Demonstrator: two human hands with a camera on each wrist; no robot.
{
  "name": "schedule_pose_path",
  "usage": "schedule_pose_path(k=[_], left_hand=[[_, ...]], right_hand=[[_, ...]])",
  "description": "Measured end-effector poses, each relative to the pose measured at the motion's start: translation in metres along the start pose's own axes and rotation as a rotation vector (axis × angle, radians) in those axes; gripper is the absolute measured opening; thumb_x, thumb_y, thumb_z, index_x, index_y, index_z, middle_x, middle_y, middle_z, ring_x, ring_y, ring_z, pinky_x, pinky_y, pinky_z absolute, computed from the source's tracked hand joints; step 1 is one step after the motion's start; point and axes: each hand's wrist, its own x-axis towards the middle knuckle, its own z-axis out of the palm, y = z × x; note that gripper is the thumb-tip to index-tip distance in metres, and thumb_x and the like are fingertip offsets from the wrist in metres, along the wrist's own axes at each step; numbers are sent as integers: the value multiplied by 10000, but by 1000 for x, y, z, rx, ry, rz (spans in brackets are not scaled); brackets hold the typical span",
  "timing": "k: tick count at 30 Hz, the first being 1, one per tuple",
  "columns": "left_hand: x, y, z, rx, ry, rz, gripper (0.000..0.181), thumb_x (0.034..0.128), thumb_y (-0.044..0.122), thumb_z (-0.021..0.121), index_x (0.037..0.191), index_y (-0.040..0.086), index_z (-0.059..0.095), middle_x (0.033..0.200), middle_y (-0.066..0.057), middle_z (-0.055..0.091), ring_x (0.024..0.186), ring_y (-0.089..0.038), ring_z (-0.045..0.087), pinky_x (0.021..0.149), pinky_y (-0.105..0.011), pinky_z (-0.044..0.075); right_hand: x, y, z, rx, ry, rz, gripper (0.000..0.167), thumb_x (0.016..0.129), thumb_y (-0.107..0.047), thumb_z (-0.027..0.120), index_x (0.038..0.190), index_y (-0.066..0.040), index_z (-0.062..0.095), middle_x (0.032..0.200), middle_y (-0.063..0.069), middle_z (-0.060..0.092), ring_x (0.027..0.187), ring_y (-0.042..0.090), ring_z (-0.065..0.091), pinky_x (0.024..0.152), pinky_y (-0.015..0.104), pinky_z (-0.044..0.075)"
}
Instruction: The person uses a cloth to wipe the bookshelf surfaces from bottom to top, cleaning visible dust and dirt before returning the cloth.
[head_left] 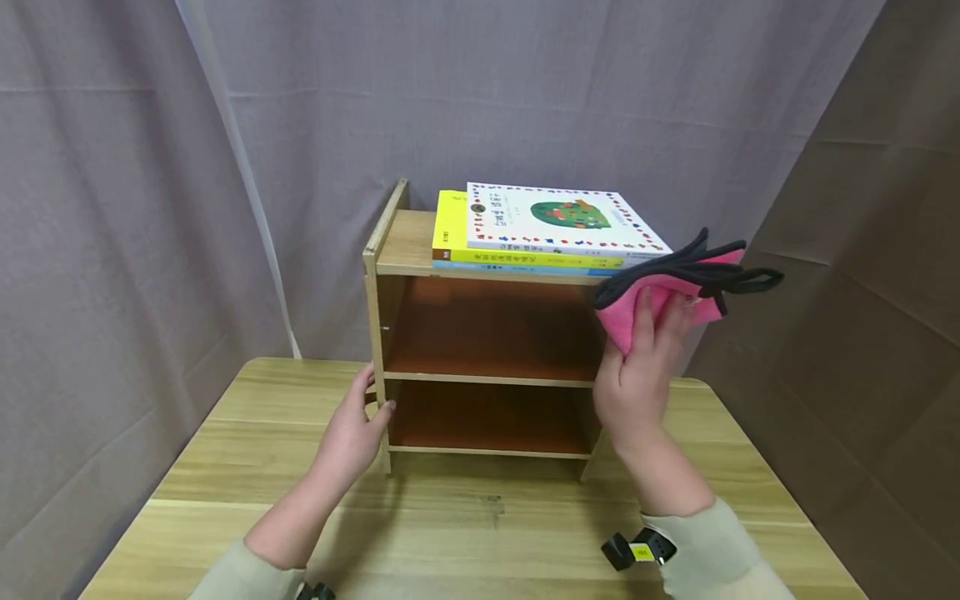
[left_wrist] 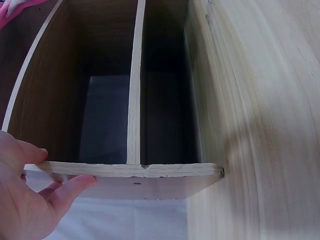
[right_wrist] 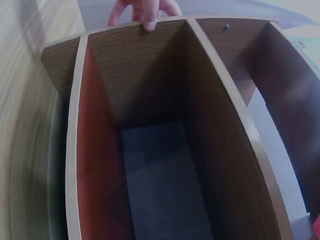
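Note:
A small wooden shelf (head_left: 491,379) stands upright on the table, with a side panel rising at its left. My left hand (head_left: 358,425) grips the front edge of that panel, thumb on one side and the other fingers on the outer side; the left wrist view shows this hand (left_wrist: 35,190) close up. My right hand (head_left: 643,371) holds a folded pink cloth (head_left: 618,321) with black edging beside the shelf's top right corner, hiding the right panel's upper part. On the top board lie stacked books: a white one (head_left: 517,221), a yellow one (head_left: 450,221) and a blue one (head_left: 487,269).
Under the shelf is a light wooden table (head_left: 450,525) with rounded far corners. Grey curtains (head_left: 525,92) hang close behind and to the left; a darker curtain (head_left: 855,292) hangs on the right. The shelf boards (right_wrist: 235,105) have open compartments between them.

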Motion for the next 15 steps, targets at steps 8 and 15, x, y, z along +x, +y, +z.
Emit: schedule_pose_path(k=[8, 15], left_hand=[[1, 3, 1, 21, 5, 13, 609, 1010, 163, 561, 1541, 250, 275, 1509, -71, 418, 1302, -329, 486, 962, -517, 492], [0, 2, 2, 65, 7, 28, 612, 1012, 161, 553, 1544, 212, 254, 1484, -120, 437, 1298, -348, 485, 983, -540, 466]], right_hand=[[3, -2, 7, -74, 20, -59, 700, 958, -102, 514, 1532, -444, 305, 1632, -185, 93, 1483, 433, 50, 1189, 562, 79], [0, -9, 7, -157, -40, -88, 650, 965, -155, 499, 1534, -414, 321, 1635, -177, 121, 1506, 338, 33, 1163, 625, 39]])
